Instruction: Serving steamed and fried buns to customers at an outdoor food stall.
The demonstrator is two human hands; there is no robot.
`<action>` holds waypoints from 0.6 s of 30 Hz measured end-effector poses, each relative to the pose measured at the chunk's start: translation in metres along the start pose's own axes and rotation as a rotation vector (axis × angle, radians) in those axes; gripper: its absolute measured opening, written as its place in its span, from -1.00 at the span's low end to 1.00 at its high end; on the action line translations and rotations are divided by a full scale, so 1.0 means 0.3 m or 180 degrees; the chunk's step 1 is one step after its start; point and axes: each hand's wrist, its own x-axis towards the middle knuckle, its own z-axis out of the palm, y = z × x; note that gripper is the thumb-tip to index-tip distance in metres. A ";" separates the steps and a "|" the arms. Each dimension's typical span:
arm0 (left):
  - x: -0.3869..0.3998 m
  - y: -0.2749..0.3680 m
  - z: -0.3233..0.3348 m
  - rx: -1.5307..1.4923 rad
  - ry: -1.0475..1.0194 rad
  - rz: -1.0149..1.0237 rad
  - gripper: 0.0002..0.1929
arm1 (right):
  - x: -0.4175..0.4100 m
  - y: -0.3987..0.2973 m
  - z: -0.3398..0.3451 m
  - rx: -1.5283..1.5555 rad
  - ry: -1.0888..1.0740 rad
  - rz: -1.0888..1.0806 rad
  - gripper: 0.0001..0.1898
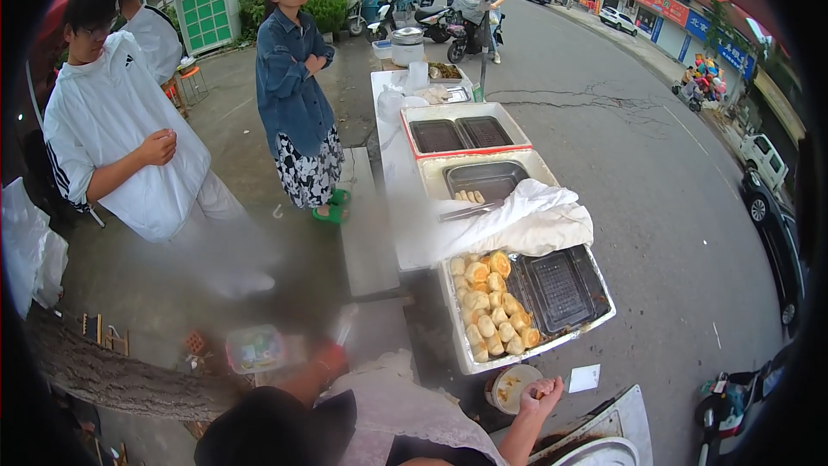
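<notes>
My right hand (542, 396) is closed around the handle of a spatula with a square metal blade (584, 378). It is beside a round tub (515, 389) with yellowish residue inside. A haze on the picture blurs my left hand (331, 362); it appears to grip a red-handled tool (345, 327) with a pale, blurred end. Ahead of my hands sits a white foam box (463, 357). Browned buns (495, 310) are piled in its left half, and a dark ribbed tray (557, 291) fills the right half. A white cloth (537, 226) covers the box's far edge.
Beyond are a foam box (424, 171) with a tray of small pale pieces, metal tongs (471, 210) and a red-edged box (411, 120). Two people (139, 142) (294, 84) stand left. A tree trunk (129, 369) crosses lower left. A metal pan rim (601, 450) is lower right.
</notes>
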 end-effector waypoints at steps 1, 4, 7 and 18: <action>-0.002 -0.005 -0.003 0.0003 0.0004 -0.0006 -0.75 | -0.003 0.003 0.010 -0.0103 0.0224 -0.0088 -0.65; -0.010 -0.004 -0.016 0.0658 0.0154 0.0871 -0.74 | 0.001 0.003 0.008 -0.0087 0.0267 -0.0100 -0.66; -0.028 0.042 -0.030 0.0482 0.0174 0.0773 -0.73 | -0.001 0.010 0.016 -0.0232 0.0428 -0.0278 -0.66; -0.039 0.096 -0.038 0.0509 0.0080 -0.0158 -0.71 | -0.014 0.018 0.041 -0.0146 0.0551 -0.0211 -0.65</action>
